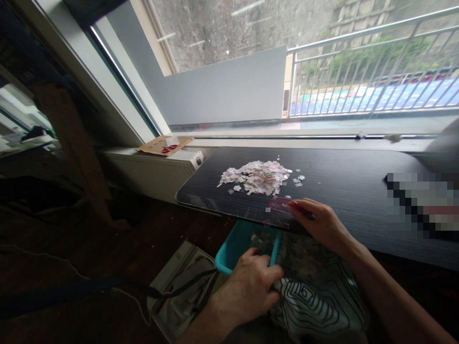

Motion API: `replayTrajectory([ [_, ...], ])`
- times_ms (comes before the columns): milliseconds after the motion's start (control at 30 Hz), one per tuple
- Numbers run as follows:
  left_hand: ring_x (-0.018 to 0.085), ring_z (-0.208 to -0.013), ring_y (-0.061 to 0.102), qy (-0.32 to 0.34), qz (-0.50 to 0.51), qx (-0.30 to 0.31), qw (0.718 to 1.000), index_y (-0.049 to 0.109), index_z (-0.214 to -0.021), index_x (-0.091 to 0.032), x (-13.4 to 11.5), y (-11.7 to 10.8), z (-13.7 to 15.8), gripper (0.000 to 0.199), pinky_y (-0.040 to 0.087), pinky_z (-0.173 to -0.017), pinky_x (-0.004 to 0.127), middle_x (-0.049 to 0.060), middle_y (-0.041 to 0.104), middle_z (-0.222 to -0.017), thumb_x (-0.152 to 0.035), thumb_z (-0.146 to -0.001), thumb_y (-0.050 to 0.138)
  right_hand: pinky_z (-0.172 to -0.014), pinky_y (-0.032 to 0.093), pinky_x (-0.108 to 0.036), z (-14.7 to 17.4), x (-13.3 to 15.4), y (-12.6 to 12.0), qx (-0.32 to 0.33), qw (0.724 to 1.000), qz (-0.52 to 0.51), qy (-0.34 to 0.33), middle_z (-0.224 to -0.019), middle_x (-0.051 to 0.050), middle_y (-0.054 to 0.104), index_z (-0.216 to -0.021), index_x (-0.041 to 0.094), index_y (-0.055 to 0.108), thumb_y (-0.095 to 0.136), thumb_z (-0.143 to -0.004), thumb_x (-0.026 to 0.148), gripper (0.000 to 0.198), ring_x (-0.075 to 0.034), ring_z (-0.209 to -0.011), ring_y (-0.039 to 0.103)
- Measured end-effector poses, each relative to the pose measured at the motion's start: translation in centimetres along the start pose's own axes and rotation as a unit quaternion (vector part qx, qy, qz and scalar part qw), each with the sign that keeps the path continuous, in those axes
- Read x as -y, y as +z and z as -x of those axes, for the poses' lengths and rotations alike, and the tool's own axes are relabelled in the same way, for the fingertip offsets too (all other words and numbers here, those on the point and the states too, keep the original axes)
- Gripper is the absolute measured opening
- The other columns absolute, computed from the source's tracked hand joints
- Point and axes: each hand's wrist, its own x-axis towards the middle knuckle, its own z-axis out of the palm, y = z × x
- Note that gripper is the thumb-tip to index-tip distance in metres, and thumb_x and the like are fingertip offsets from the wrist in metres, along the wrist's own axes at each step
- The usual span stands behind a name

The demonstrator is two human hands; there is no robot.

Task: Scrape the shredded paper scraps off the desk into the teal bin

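Observation:
My left hand (251, 282) is closed on the near rim of a turquoise plastic bin (224, 251), which sits just below the table's front edge. Some small bits lie inside the bin, too dark to make out. Over the front part of the dark table (337, 174), my right hand (321, 222) pinches a flat, rounded, see-through pink plastic piece (278, 205). Its tip points left and rests on or just above the tabletop. Beyond it lies a heap of small whitish and pinkish square pieces (263, 177), with several strays scattered around it.
A blurred-out object (426, 205) lies at the table's right. Left of the table, a radiator (150, 174) carries a brown envelope (152, 145) and red-handled scissors (168, 149). A window runs behind. Black-lined patterned cloth (315, 306) is below my right arm.

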Motion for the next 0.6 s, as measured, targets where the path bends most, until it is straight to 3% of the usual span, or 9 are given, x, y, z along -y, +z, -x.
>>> replayTrajectory([
  [133, 0.018, -0.078, 0.058, -0.004, -0.001, 0.006, 1.0, 0.063, -0.086, -0.021, 0.1, -0.1, 0.0, 0.013, 0.036, -0.096, 0.037, -0.001, 0.058, -0.075, -0.028, -0.075, 0.068, -0.063, 0.045, -0.025, 0.3, 0.5, -0.1, 0.061, 0.998, -0.03, -0.018, -0.081, -0.001, 0.066, -0.094, 0.022, 0.069, 0.053, -0.087, 0.031, 0.02, -0.013, -0.069, 0.058],
  [300, 0.017, -0.077, 0.057, -0.005, 0.004, 0.0, 1.0, 0.062, -0.083, -0.022, 0.1, 0.0, 0.1, 0.011, 0.035, -0.097, 0.038, -0.001, 0.057, -0.074, -0.027, -0.076, 0.068, -0.063, 0.044, -0.026, 0.0, -0.4, -0.5, -0.046, 0.999, 0.008, 0.005, -0.086, -0.004, 0.066, -0.098, 0.02, 0.068, 0.054, -0.087, 0.032, 0.022, -0.015, -0.072, 0.058],
  [500, 0.018, -0.077, 0.057, -0.008, 0.002, 0.001, 1.0, 0.062, -0.084, -0.021, 0.1, 0.0, 0.1, 0.013, 0.035, -0.097, 0.038, -0.001, 0.057, -0.074, -0.027, -0.075, 0.069, -0.06, 0.043, -0.025, 0.0, -0.4, -0.8, 0.037, 0.999, 0.004, -0.003, -0.081, -0.002, 0.065, -0.095, 0.021, 0.069, 0.052, -0.088, 0.034, 0.023, -0.013, -0.065, 0.055],
  [600, 0.018, -0.076, 0.057, -0.006, 0.0, 0.001, 1.0, 0.062, -0.084, -0.022, 0.2, 0.1, 0.1, 0.013, 0.036, -0.096, 0.037, -0.001, 0.057, -0.074, -0.027, -0.074, 0.069, -0.061, 0.043, -0.025, -0.6, -0.6, -0.8, -0.026, 0.999, 0.027, 0.007, -0.083, -0.003, 0.066, -0.098, 0.021, 0.069, 0.052, -0.087, 0.034, 0.024, -0.013, -0.065, 0.054],
])
